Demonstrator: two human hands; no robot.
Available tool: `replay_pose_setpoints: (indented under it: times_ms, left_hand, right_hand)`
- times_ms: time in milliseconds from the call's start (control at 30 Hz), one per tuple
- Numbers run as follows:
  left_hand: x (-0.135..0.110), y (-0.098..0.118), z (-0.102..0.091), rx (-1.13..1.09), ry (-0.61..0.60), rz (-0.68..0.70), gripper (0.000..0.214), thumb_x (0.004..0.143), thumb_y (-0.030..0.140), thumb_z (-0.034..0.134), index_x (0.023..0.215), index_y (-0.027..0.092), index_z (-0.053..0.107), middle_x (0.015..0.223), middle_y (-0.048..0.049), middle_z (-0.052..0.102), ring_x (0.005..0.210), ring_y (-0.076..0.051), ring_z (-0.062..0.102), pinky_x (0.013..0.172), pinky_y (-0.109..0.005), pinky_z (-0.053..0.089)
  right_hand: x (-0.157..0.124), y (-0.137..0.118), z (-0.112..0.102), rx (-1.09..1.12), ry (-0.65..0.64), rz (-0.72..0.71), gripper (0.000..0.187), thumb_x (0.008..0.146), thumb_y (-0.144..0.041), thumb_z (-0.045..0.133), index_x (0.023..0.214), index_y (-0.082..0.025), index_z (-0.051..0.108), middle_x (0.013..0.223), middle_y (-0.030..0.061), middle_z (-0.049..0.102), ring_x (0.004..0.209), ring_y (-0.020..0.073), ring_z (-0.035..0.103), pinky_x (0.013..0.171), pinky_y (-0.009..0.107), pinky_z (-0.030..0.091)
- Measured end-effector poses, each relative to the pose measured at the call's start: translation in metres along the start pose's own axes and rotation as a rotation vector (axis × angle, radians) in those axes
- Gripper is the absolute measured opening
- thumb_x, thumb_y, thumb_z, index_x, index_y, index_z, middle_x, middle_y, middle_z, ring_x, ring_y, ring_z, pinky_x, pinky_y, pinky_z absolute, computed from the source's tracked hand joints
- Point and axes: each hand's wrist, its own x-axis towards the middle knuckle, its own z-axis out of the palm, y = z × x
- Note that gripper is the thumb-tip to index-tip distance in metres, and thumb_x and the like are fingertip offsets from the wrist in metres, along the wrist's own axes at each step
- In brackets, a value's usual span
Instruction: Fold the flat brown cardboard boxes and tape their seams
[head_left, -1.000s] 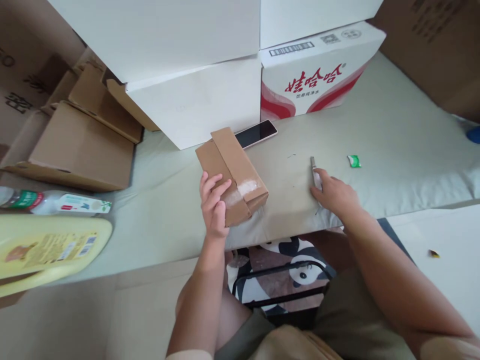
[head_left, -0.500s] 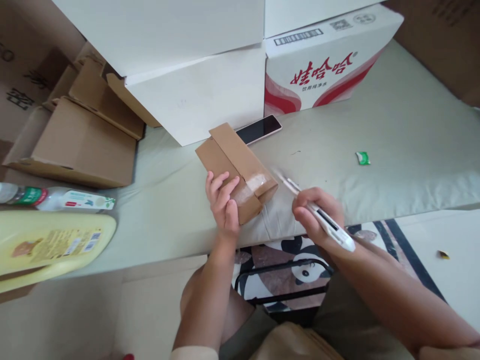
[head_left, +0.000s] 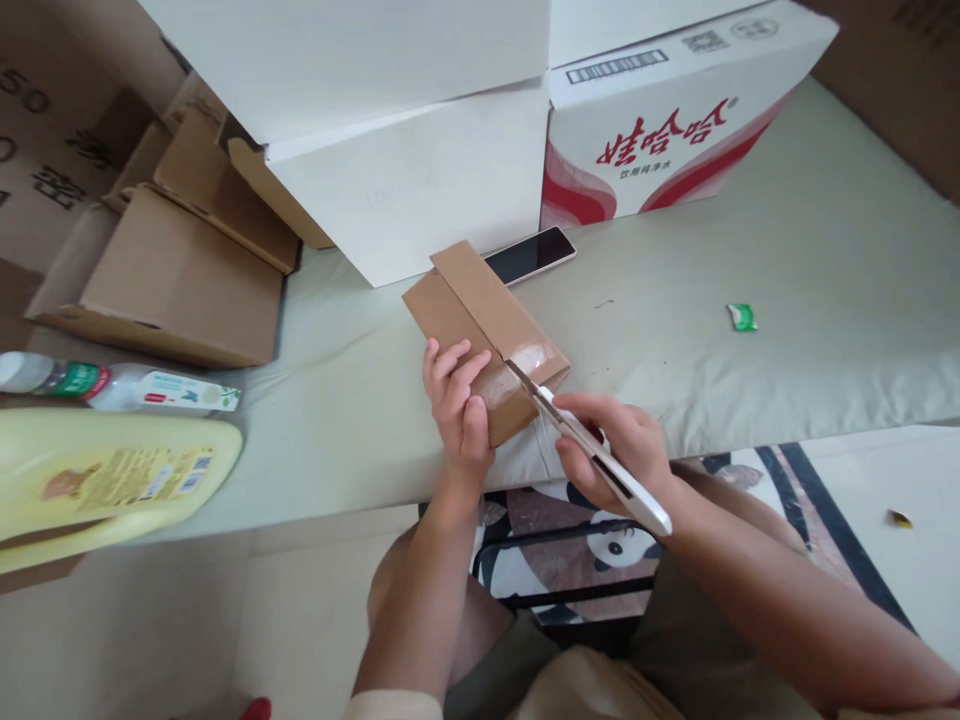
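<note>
A small brown cardboard box [head_left: 480,310] lies near the front edge of the pale green surface [head_left: 750,260], its flap sealed with clear tape. My left hand [head_left: 455,400] lies flat on the box's near end, fingers stretched over it. My right hand [head_left: 619,450] is closed round a white utility knife [head_left: 592,450]. The knife's blade tip touches the taped seam on the box's top, just right of my left fingers.
A phone [head_left: 530,254] lies behind the box, against stacked white cartons [head_left: 420,190] and a red-printed carton [head_left: 660,130]. Brown cardboard boxes [head_left: 172,270] sit at left, with a bottle [head_left: 120,385] and a yellow container [head_left: 105,480]. A green wrapper [head_left: 742,317] lies at right.
My right hand picked the knife up from the surface at right, swung it leftward, and brought its blade onto the box's tape. My left hand stayed on the box.
</note>
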Motion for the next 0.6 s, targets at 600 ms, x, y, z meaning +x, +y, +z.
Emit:
replay_pose_setpoints:
  times_ms: [600]
  left_hand:
    - [0.005,0.007,0.000,0.004,-0.014,-0.047,0.044,0.105,0.036,0.030,0.115,0.020,0.069,0.119,-0.0080,0.067,0.126,-0.025,0.059,0.128,-0.055,0.026]
  right_hand:
    - [0.006,-0.007,0.009,-0.126,0.005,0.044,0.023,0.090,-0.015,0.060,0.106,-0.021,0.076,0.064,-0.0020,0.062,0.046,0.0080,0.050,0.047,0.022,0.041]
